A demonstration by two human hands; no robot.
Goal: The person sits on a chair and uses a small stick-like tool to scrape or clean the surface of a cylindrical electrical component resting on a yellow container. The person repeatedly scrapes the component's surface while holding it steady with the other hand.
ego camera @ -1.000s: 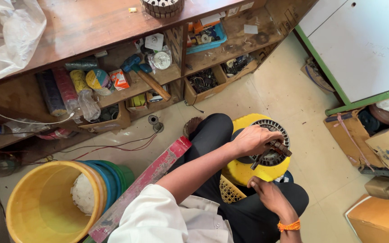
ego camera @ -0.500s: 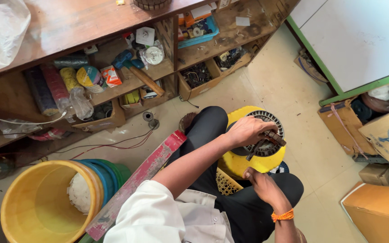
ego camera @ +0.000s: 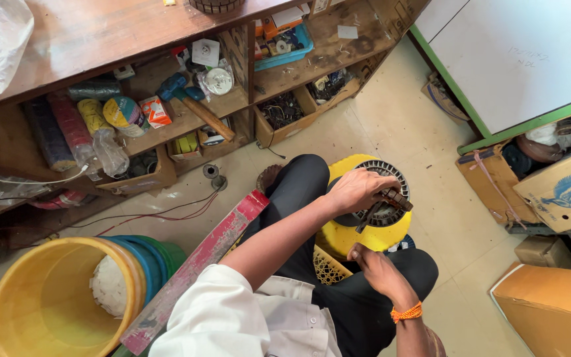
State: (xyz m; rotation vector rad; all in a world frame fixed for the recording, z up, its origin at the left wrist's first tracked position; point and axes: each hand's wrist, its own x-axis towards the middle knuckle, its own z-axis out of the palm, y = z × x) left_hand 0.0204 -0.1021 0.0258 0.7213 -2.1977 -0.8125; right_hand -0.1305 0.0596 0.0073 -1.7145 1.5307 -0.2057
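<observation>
Hands work over a ringed metal motor core (ego camera: 381,198) that sits on a round yellow stool (ego camera: 365,235), the landmark for everything else. The core rests on top of the stool, a dark slotted ring with a grey centre. The left hand (ego camera: 355,190) lies across the near-left part of the core, fingers curled shut around a dark-handled tool (ego camera: 391,198) whose tip points down into the ring. The right hand (ego camera: 371,268) is just below the stool, its fingertips pressed against the yellow rim, thumb and fingers close together; whether it pinches anything I cannot tell. An orange thread band (ego camera: 408,312) circles that wrist.

Set against the picture half a second back, the left hand has kept its grip on the tool and sits at much the same spot on the core. The right hand has come up closer to the stool's rim. The view has tipped slightly, so the shelves stand higher in the frame.

Left of the stool, the person's black-trousered leg (ego camera: 299,198) is folded beside it, and a red-painted wooden plank (ego camera: 199,264) slants away further left. Beyond the plank stands a large yellow bucket (ego camera: 47,304) nested in blue and green ones. Above the stool, wooden shelves (ego camera: 186,119) hold tape rolls, a blue hammer (ego camera: 190,99) and small boxes. Right of the stool are cardboard boxes (ego camera: 563,185).
</observation>
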